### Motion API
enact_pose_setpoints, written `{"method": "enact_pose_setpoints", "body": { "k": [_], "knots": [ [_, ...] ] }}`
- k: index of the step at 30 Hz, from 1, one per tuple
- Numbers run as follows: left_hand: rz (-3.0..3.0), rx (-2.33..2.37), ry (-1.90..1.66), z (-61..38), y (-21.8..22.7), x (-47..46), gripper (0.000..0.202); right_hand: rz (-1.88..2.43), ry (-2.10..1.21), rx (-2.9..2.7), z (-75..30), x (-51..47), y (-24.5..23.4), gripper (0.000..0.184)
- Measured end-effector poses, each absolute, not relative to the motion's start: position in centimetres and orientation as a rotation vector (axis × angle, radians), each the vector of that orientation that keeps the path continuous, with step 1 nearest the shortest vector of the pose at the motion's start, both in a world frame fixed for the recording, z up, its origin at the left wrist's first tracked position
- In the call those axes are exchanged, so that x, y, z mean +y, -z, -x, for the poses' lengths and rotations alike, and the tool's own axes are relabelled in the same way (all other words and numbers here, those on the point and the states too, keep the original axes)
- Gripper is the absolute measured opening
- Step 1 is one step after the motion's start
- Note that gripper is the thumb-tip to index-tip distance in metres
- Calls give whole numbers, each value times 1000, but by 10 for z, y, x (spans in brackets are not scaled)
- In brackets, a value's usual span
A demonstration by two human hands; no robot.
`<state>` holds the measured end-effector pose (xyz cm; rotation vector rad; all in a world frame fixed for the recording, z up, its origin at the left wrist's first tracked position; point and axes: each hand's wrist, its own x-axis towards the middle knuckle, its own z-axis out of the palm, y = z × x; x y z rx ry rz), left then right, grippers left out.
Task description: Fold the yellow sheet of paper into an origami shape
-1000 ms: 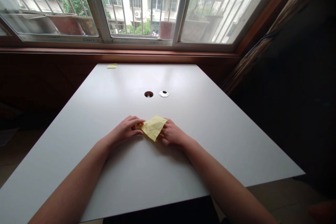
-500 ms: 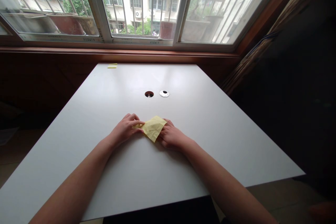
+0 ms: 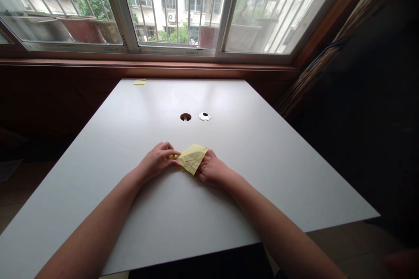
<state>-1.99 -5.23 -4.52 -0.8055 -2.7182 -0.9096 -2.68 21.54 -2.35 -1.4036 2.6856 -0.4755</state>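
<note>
A folded piece of yellow paper (image 3: 192, 157) lies on the white table (image 3: 248, 157), in front of me at the middle. My left hand (image 3: 157, 162) rests at its left edge, fingers curled, with thumb and fingertips pinching that edge. My right hand (image 3: 213, 168) presses on the paper's right edge with its fingers bent over it. Part of the paper is hidden under both hands.
Beyond the paper are a round cable hole (image 3: 185, 117) and a white round cap (image 3: 204, 116). A small yellow pad (image 3: 139, 82) lies at the far left edge. Behind the table is a barred window (image 3: 183, 8); dark curtains hang at the right.
The paper has become slightly narrower and my right hand has crept a little left along it. My left hand stays almost still.
</note>
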Motion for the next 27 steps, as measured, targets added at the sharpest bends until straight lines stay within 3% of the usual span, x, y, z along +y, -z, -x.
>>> {"method": "enact_pose_setpoints", "body": {
  "k": [14, 23, 27],
  "knots": [
    [782, -2709, 967, 18, 43, -49, 29, 1478, 537, 2731, 34, 217, 32, 46],
    [766, -2714, 953, 19, 44, -50, 26, 1503, 1111, 2743, 44, 222, 36, 24],
    [783, -2704, 943, 19, 44, -49, 26, 1434, 1197, 2770, 43, 223, 35, 18]
  ]
}}
